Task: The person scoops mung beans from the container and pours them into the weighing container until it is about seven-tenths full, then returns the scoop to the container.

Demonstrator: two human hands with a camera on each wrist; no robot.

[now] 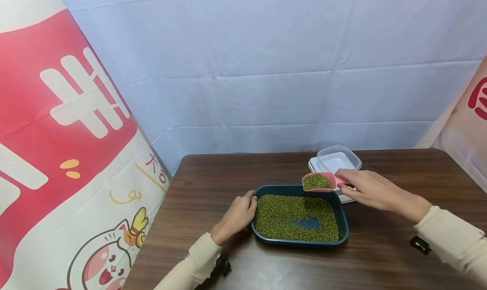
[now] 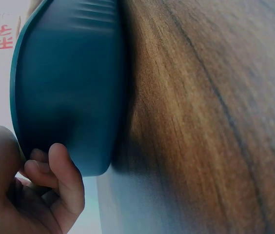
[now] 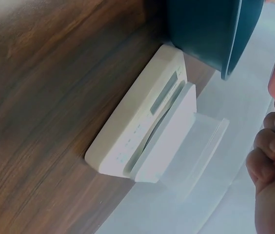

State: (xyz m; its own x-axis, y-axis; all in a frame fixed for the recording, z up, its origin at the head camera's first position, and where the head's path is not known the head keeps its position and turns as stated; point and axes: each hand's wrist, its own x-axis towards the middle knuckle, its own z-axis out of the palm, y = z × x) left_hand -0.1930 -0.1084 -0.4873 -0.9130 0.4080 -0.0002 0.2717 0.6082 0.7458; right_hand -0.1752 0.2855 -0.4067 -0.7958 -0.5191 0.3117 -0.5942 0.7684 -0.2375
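My right hand grips the handle of a pink scoop, which is filled with small green mung beans. The scoop is raised above the back right corner of a dark blue-green tray. More mung beans cover most of the tray's bottom, with a bare patch right of the middle. At the tray's left side, my left hand holds the rim; in the left wrist view its fingers curl by the tray's outer wall. Behind the scoop, a clear plastic container sits on a white kitchen scale.
All of it stands on a dark brown wooden table. A pale cloth hangs behind the table's back edge, and a red and white printed banner is at the left. The scale is close to the tray's right back corner.
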